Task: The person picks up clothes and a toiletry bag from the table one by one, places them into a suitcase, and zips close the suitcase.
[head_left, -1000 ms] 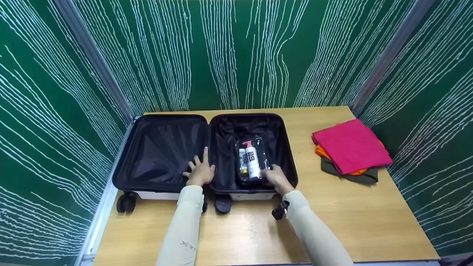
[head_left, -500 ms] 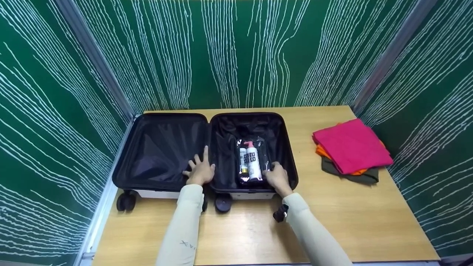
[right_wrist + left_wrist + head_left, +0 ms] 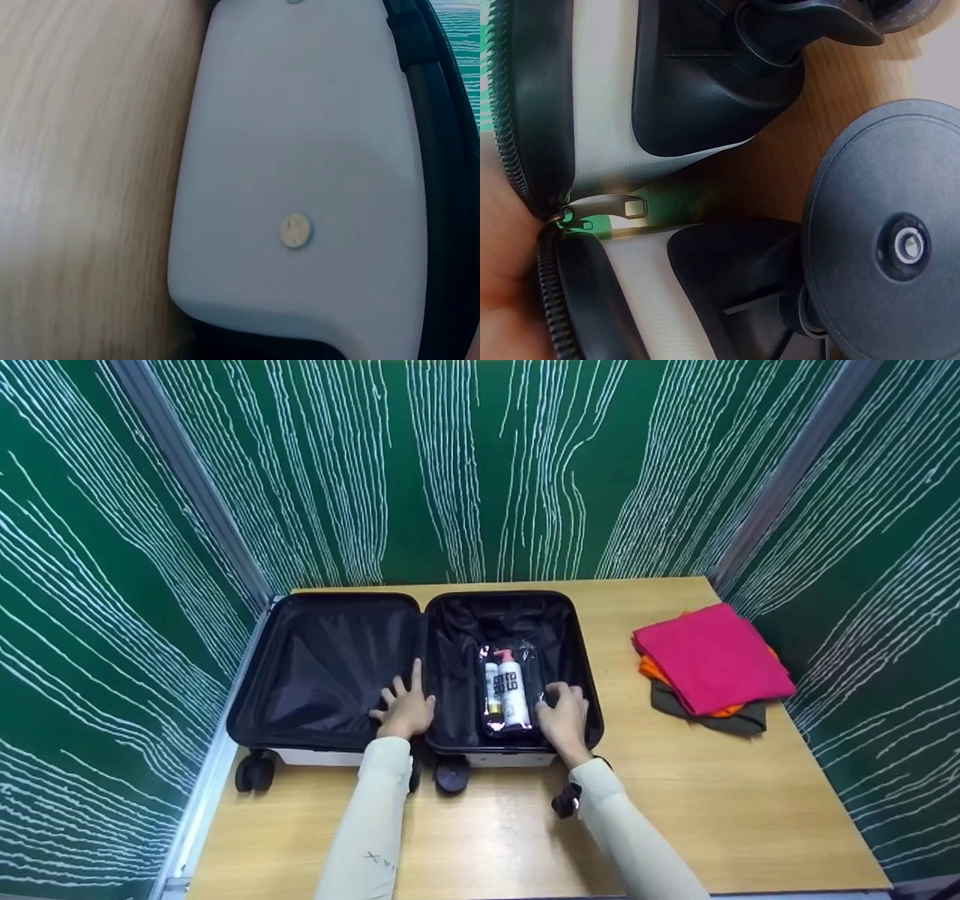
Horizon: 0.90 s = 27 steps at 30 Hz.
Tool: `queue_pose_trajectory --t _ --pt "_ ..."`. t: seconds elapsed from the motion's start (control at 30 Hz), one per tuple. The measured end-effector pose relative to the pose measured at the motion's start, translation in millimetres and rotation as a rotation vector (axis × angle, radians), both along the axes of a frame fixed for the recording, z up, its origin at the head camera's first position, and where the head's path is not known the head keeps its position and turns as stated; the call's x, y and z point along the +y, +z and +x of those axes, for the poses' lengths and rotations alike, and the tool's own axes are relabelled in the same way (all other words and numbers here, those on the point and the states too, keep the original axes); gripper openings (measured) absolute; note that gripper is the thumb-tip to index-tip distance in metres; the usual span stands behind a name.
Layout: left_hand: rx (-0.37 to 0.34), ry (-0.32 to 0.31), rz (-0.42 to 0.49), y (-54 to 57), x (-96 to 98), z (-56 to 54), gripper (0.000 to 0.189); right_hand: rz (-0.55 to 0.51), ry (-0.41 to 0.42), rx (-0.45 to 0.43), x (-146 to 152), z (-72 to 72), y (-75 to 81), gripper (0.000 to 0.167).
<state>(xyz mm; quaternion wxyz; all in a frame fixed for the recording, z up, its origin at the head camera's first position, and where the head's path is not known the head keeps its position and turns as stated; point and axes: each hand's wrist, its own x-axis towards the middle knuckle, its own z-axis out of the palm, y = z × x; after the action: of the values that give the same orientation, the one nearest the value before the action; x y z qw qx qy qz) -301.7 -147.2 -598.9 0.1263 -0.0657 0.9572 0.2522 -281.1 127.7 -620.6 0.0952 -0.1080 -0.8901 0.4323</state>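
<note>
An open suitcase (image 3: 330,675) with black lining lies with its two halves side by side on the table. In its right half sits a clear toiletry pouch (image 3: 534,660), holding a white pump bottle (image 3: 513,690) with a pink top and a second slim bottle (image 3: 492,687). My left hand (image 3: 407,709) rests with spread fingers on the near inner rim between the halves; in the left wrist view, its palm is beside the zipper pull (image 3: 607,206). My right hand (image 3: 564,716) is at the pouch's near right side, fingers loosely bent, thumb close to the pouch edge.
Folded cloths lie at the right: a pink one (image 3: 712,660) on top, with orange and dark green ones (image 3: 739,718) under it. Black caster wheels (image 3: 451,776) stick out from the suitcase's near side. Green walls with white lines (image 3: 465,472) enclose the table (image 3: 487,840).
My right hand has shifted slightly right, its fingers lifting from the pouch edge. The pouch and bottles stay almost in place, and my left hand has not moved.
</note>
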Motion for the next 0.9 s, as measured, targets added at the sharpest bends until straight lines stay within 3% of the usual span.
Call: queue_pose_trajectory --t 0.13,0.37,0.57,0.7,0.9 --pt "0.001 0.004 -0.004 -1.3 -0.4 -0.7 0.076 0.077 0.035 0.047 -3.5 0.8 -1.8 0.029" --pt "-0.04 0.008 0.007 -7.0 1.0 -5.6 0.078 0.177 0.092 -0.028 -4.0 3.9 -2.4 0.025" --pt "-0.033 0.012 0.008 -4.8 2.3 -4.6 0.077 0.221 0.1 -0.025 -4.7 5.0 -1.2 0.026" --pt "-0.027 0.019 0.011 -5.9 1.4 -5.3 0.078 0.214 0.09 0.001 -4.6 4.3 -1.6 0.023" --pt "-0.024 0.024 0.029 -11.5 -1.6 -8.4 0.079 0.093 0.104 0.064 -0.8 3.4 2.8 0.02"
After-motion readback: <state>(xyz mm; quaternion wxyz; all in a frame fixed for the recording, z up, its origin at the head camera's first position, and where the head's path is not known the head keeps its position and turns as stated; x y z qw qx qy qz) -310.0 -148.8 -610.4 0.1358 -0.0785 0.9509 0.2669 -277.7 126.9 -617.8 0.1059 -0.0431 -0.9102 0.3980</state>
